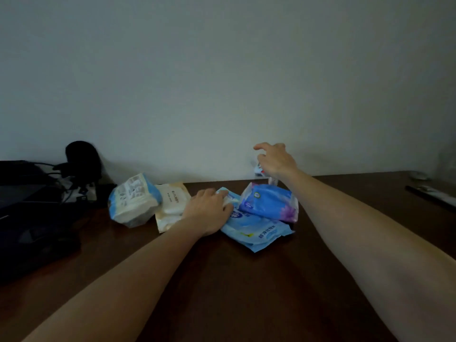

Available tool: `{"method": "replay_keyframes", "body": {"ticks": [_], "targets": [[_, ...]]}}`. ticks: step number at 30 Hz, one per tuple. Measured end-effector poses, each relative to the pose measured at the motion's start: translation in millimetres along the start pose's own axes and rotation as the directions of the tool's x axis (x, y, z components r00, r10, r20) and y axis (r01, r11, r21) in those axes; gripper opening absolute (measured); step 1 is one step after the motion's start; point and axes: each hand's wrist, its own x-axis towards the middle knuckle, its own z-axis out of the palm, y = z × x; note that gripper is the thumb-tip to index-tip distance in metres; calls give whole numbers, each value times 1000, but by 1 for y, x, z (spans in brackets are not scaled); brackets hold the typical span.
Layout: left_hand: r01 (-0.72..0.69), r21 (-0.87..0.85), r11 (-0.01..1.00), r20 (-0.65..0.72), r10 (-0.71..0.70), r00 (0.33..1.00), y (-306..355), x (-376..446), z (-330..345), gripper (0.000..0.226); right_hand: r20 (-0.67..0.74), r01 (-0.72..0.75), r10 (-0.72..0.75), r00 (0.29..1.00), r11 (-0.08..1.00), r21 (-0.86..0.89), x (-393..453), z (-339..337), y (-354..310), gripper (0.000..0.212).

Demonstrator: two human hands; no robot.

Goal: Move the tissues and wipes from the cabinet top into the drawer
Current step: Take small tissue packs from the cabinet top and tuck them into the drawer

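On the dark wooden cabinet top (246, 280) lie several packs. A flat light-blue wipes pack (259, 230) sits in the middle, and my left hand (207, 213) grips its left end. A blue and purple tissue pack (269, 202) rests on top of it. A white and blue tissue pack (134, 201) stands at the left, beside a beige wipes pack (170, 206). My right hand (276, 159) hovers near the wall with fingers spread over a small white, red-marked item (259, 169), mostly hidden behind the hand. No drawer is visible.
Dark bags (32, 230) and a black device with cables (81, 164) fill the left side. A thin dark object (431, 193) lies at the far right edge. A plain wall (222, 82) runs along the back.
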Motion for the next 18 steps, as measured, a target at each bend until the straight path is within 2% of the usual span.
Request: {"method": "replay_keyframes", "body": {"ticks": [2, 4, 6, 10, 12, 15, 18], "targets": [[-41, 84, 996, 37, 38, 999, 3, 10, 14, 53, 116, -67, 80, 990, 991, -116, 21, 4, 13, 54], [-69, 109, 992, 39, 65, 997, 4, 19, 20, 54, 244, -85, 130, 961, 979, -185, 38, 16, 23, 49], [-88, 102, 991, 21, 86, 996, 5, 25, 22, 49, 295, -151, 192, 936, 976, -156, 49, 30, 32, 42], [-141, 129, 982, -65, 151, 986, 1, 26, 29, 36, 224, -150, 178, 958, 979, -137, 51, 44, 36, 41], [-116, 105, 988, -95, 126, 987, 0, 28, 28, 41, 121, -119, 126, 985, 991, -59, 41, 36, 30, 47], [-74, 30, 997, -100, 77, 992, 10, 23, 19, 51, -110, 12, -12, 994, 1000, 1, 18, 15, 13, 51], [-48, -66, 997, -152, 38, 988, 15, -4, 2, 48, -161, 134, -122, 979, 989, 68, -23, -9, -15, 52]]}}
